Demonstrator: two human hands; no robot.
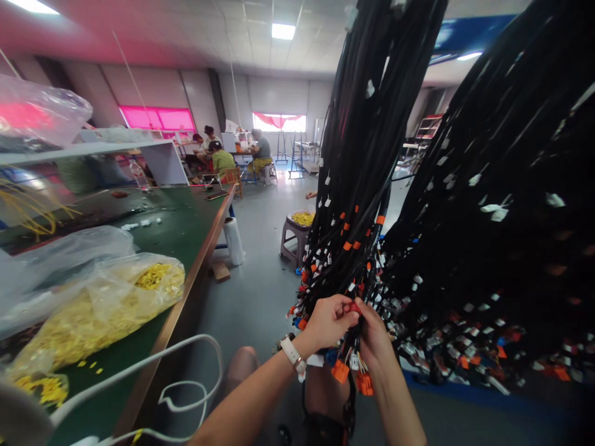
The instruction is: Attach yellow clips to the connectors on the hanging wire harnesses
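Both hands meet low, at the foot of a hanging cable bundle [362, 155]. The left hand [328, 322], with a watch strap at the wrist, comes in from the left. The right hand [375, 339] rises from below, just right of it.

A small red connector [356, 306] sits between the two sets of fingertips, touching both, so neither hand is nearer. Left fingers are curled in, thumb and forefinger pinching the red connector. Right fingers are pressed onto the same piece from the other side, the contact partly hidden.

The wires run up from the connector into the bundle, long axis near vertical, leaning right toward the top. Orange connectors [341, 370] hang just below the hands.

To the left is a green worktop [186, 229] with a clear bag of yellow parts [93, 303]; a white cord [186, 347] loops by its edge. To the right, apart from the hands, hangs a second black bundle [488, 217].

Further off a stool [284, 241] carries yellow parts. At the far end, people sit at a table [223, 160]
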